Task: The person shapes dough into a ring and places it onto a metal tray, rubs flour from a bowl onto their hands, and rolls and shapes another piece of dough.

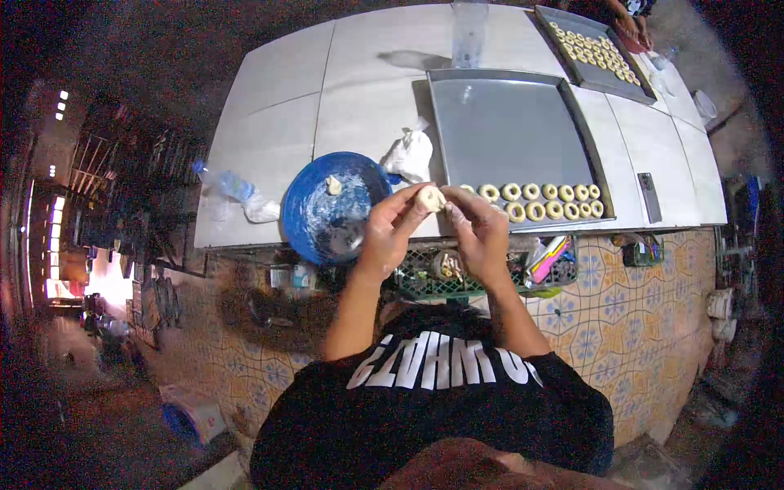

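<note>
Between my two hands, above the table's near edge, is a small pale dough ring (429, 198). My left hand (390, 231) pinches it from the left with thumb and fingers. My right hand (480, 235) closes on its right side with the fingertips. Just left of my hands sits a blue basin (298, 192), dusted with flour, with a small lump of dough (333, 185) inside. Beyond my right hand lies a large grey baking tray (510, 122), with shaped dough rings (532, 191) in rows along its near side.
A tied white bag (411, 155) stands between basin and tray. Clear bottles lie left of the basin (234, 186) and stand behind the tray (469, 37). Another tray of rings (563, 61) is at far right, near another person's hands (637, 24). Green crates (441, 282) sit below the table edge.
</note>
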Demonstrator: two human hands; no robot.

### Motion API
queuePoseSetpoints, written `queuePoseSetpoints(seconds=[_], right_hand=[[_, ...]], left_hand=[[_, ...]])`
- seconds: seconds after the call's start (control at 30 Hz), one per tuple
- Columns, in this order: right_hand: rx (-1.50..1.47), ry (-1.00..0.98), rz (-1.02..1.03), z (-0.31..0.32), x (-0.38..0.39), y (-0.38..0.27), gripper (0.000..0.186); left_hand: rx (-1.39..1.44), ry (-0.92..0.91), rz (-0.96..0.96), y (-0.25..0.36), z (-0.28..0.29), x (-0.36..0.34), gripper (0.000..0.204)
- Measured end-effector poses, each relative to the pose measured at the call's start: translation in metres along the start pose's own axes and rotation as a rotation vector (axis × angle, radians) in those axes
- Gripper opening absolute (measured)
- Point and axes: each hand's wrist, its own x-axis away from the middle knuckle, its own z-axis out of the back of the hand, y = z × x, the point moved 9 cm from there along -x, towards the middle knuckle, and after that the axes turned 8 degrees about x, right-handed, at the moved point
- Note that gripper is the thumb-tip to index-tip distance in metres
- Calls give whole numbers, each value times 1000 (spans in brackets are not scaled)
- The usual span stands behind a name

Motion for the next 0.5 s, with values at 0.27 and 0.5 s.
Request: queuePoseSetpoints(seconds=[0.27,0.5], right_hand=[[19,-224,5,23,0,13,34],[-77,-186,-68,30,13,31,28]], left_hand=[[-93,-115,-22,-7,-32,18,33],[-245,-197,-28,0,-54,31,37]])
